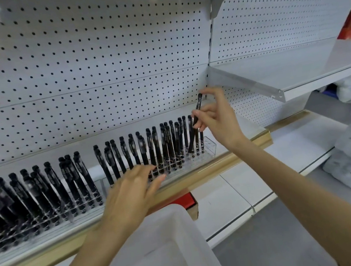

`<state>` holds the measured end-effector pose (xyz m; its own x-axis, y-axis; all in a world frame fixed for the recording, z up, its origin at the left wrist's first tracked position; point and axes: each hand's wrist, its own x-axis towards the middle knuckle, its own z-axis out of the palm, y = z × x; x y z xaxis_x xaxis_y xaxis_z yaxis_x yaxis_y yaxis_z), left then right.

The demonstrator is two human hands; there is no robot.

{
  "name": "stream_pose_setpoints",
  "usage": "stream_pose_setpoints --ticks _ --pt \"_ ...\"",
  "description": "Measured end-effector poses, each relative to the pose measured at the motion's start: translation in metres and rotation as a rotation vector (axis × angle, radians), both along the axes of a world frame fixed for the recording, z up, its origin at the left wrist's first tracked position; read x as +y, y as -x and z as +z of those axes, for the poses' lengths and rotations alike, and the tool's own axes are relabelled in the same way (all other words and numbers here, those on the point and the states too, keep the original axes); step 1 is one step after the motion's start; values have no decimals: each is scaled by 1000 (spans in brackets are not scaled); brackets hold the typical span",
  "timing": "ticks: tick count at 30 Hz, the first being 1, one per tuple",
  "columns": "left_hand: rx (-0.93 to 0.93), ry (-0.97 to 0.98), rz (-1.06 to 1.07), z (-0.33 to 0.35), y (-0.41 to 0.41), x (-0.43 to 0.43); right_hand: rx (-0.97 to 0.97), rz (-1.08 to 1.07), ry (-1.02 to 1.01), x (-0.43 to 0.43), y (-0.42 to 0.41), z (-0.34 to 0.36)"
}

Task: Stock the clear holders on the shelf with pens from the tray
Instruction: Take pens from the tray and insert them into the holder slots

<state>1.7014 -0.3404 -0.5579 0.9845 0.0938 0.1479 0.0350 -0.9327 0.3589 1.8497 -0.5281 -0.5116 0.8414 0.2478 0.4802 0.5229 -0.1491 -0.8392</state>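
Right hand (215,115) pinches one black pen (196,112) above the clear holder's (204,151) open right end; left hand (133,191) spread at its front edge.

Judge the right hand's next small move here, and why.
Probably lower the pen pinched in the right hand tip-first into a free hole at the right end of the clear holder. It hangs tilted just above that end, while the left hand rests against the holder's front.

Right hand (214,116) raised, arm extended, thumb and fingers pinching thin object, wrist bent. Left hand (131,193) lower, palm down, fingers spread and extended forward, blurred. Both forearms bare.
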Motion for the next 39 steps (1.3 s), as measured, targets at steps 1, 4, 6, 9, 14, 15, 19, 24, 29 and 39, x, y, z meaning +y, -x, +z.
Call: stream_pose_setpoints --ticks 1,4,6,9,14,15,19,24,29,39 --pt "14 -8 2 -5 0 2 -15 -23 0 3 -1 -1" --pt "29 -36 -5 -15 2 7 -47 -66 17 9 -3 -8" --pt "42 -30 -20 -17 4 10 -83 -81 49 9 -4 -13" --pt "49 -51 -62 -17 7 13 -134 -89 118 6 -6 -18" --pt "94 -68 -100 -18 6 18 -138 -88 98 6 -9 -21" --pt "96 -63 -102 -18 6 19 -131 -83 87 7 -10 -21" --pt "111 -27 -110 -15 6 20 -104 -52 101 13 -11 -23" --pt "171 21 -130 -13 4 21 -100 -45 123 12 -15 -24" --pt "172 4 -121 -12 4 21 -115 -46 242 11 -14 -35" --pt "166 -13 -120 -14 4 21 -180 -39 348 16 -14 -32"
